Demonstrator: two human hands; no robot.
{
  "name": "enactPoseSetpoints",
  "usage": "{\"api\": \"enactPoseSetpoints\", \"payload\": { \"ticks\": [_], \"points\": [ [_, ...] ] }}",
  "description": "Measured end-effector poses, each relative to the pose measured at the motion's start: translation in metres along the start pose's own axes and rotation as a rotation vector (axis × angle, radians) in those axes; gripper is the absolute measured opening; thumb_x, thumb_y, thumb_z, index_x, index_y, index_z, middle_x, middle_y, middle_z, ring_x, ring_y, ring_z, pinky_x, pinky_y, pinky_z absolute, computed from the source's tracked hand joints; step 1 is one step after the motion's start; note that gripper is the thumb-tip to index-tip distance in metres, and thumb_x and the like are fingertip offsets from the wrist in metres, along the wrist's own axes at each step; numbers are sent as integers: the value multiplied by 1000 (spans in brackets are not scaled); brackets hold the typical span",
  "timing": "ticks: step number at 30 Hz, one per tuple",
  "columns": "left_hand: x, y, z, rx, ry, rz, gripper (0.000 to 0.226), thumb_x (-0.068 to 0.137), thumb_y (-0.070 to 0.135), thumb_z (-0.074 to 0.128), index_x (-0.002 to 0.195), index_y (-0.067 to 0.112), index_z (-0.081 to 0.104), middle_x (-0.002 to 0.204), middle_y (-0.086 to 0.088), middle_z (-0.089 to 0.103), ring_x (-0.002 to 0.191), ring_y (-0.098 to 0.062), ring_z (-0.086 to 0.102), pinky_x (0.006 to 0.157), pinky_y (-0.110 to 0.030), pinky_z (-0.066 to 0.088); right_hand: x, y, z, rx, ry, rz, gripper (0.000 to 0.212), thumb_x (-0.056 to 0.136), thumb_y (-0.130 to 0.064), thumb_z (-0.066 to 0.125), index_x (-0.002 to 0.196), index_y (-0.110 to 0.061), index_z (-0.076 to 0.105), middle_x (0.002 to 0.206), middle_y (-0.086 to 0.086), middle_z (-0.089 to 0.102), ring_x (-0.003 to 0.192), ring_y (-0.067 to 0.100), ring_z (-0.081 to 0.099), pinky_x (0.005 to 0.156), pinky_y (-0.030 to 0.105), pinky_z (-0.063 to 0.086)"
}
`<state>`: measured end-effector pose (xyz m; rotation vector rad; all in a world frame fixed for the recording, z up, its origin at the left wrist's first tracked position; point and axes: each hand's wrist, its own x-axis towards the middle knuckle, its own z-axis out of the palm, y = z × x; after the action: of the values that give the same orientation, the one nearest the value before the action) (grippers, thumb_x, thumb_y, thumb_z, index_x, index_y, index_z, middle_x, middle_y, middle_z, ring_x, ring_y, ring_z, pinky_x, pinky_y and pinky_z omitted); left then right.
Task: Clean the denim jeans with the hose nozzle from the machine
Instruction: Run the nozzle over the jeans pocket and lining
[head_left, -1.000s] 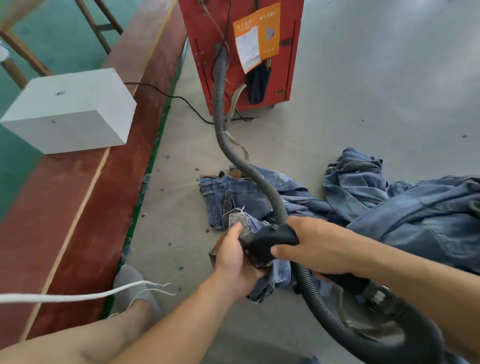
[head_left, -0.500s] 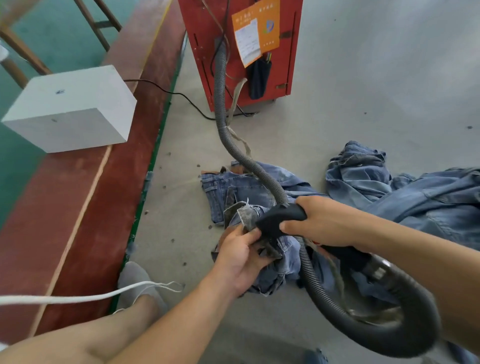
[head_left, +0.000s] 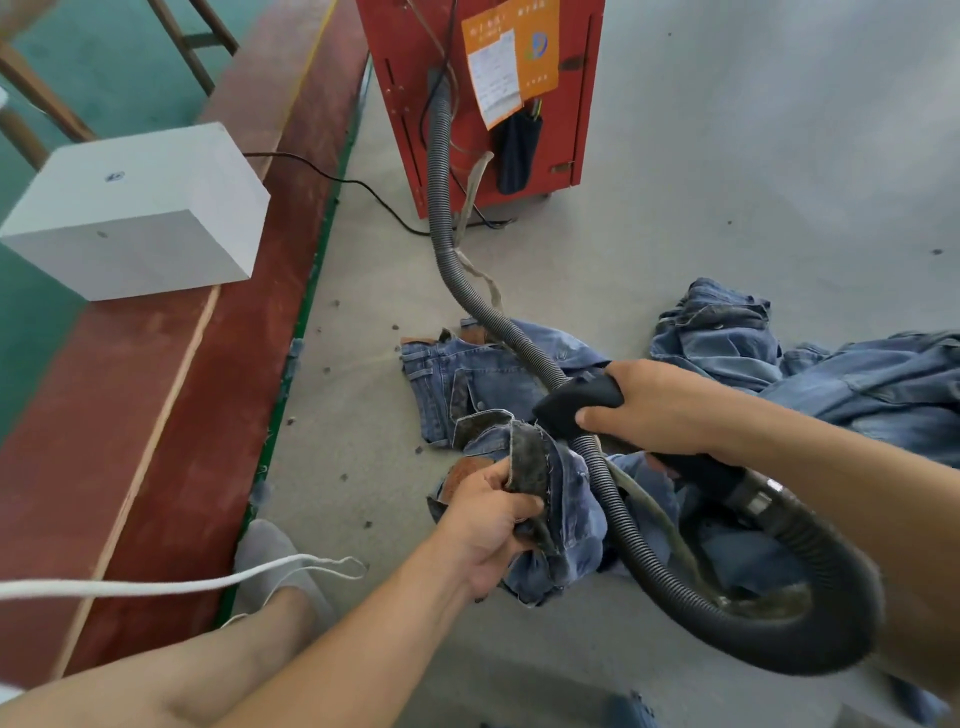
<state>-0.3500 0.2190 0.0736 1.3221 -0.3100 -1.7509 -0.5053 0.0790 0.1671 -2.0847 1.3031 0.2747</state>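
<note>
Crumpled blue denim jeans (head_left: 483, 379) lie on the grey floor in front of me. My left hand (head_left: 488, 525) grips a bunched, frayed fold of them and lifts it. My right hand (head_left: 660, 405) grips the black hose nozzle (head_left: 576, 402), whose tip sits just above and to the right of that fold. A grey ribbed hose (head_left: 441, 208) runs from the red machine (head_left: 483, 93) down across the jeans, loops under my right forearm and joins the nozzle's rear.
More denim garments (head_left: 831, 374) are heaped to the right. A white block (head_left: 140, 213) sits on a red-brown board (head_left: 156, 415) at the left. My socked foot (head_left: 275, 566) and a white cord (head_left: 156, 587) are at lower left. Black cables trail beside the machine.
My right hand has raised the nozzle up and to the right, off the bunched fold. My left hand has shifted its hold on the denim and pulled it slightly toward me.
</note>
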Motion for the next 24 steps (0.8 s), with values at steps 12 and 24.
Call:
{"api": "enactPoseSetpoints", "payload": {
  "ticks": [12,24],
  "points": [
    [6,-4,-12,125,115,-4,66,83,-27,38,81,21,83,82,-6,76,61,-15,67,48,-21,48,7,4,0,387,-230,160,29,95,-37,73,105,-10,67,63,4,59,43,16,56,47,27,52],
    [1,-6,-16,306,106,67,60,89,-22,48,87,25,85,95,-2,81,80,-11,75,61,-21,56,26,20,1,563,-342,258,36,98,-35,69,109,-2,65,78,17,62,46,19,54,44,27,50]
  ]
}}
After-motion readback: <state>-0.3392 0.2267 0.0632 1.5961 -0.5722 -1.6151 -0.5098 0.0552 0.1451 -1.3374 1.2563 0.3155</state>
